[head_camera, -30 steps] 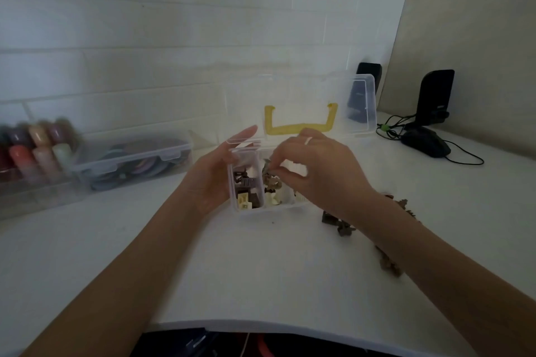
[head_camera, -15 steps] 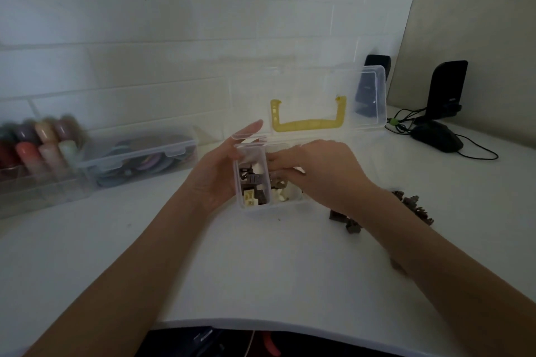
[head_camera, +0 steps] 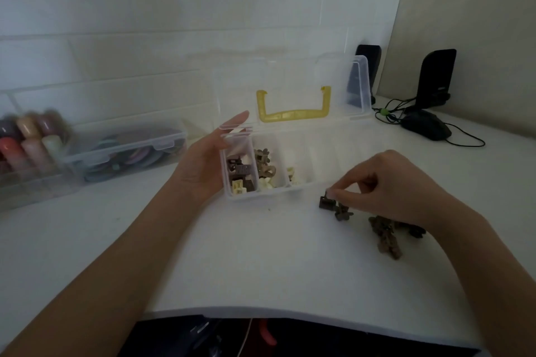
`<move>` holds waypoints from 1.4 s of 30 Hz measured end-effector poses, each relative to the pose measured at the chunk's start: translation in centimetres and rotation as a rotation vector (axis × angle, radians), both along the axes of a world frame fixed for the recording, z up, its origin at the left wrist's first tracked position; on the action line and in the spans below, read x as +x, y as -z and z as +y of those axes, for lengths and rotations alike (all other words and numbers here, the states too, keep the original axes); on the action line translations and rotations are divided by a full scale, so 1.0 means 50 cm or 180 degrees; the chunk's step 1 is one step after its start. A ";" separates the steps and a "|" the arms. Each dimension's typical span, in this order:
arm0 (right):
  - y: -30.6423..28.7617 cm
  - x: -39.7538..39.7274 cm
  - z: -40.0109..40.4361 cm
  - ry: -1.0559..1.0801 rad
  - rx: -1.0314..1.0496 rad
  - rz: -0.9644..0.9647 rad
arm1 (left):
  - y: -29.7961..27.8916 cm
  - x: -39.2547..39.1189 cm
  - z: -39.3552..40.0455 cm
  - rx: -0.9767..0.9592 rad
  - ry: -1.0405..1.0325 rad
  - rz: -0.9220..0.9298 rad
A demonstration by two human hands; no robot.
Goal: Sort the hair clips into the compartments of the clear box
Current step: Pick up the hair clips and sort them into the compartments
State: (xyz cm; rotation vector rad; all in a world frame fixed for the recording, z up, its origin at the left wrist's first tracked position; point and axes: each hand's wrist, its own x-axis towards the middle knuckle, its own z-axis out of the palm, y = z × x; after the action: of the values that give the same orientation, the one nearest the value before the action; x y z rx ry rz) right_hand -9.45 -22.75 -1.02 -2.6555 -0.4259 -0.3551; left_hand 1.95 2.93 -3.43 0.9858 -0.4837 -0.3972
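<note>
Looks like a desk at home or in a small office. White desk (head_camera: 261, 264) pushed against a white painted brick wall (head_camera: 145, 23), with a computer mouse (head_camera: 425, 125) and its cable near the back right corner, plus two black speakers (head_camera: 436, 78) behind it. Along the left edge sit clear storage boxes (head_camera: 124, 151) full of colourful bits, so more hobby corner than workplace.

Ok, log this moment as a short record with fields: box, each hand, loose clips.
box: clear plastic compartment box, lid open, yellow handle
filled compartments: three leftmost hold brown and cream clips
left hand: fingers straight, resting against the box's left end
right hand: pinching a small dark brown square clip on the white table
loose clips: brown pile right of box
</note>
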 end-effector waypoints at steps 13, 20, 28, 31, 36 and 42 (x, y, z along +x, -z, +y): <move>0.011 0.006 0.031 0.0043 -0.0054 0.0290 | 0.000 0.004 0.012 -0.0009 -0.0034 -0.0026; 0.000 -0.005 0.042 -0.0630 0.1155 0.0198 | -0.002 0.002 0.012 -0.0050 0.0030 -0.0027; 0.011 0.008 0.061 -0.0458 0.1415 -0.0330 | -0.006 -0.003 0.009 -0.0034 0.0171 -0.0083; 0.007 0.015 0.093 -0.0607 0.1650 -0.0468 | -0.007 -0.006 0.007 0.0000 0.0177 -0.0086; -0.028 0.048 0.176 -0.0605 0.1041 -0.0652 | -0.006 -0.006 0.007 0.0043 0.0146 -0.0165; -0.060 0.073 0.245 -0.0012 -0.0772 -0.0726 | -0.005 -0.014 0.010 -0.0089 0.0234 -0.0100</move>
State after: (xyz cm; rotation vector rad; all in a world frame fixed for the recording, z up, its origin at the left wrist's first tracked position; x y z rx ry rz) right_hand -5.83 -10.51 1.99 -2.8585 -0.5770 -0.6465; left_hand 1.27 3.41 -3.17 0.9503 -0.5539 -0.4402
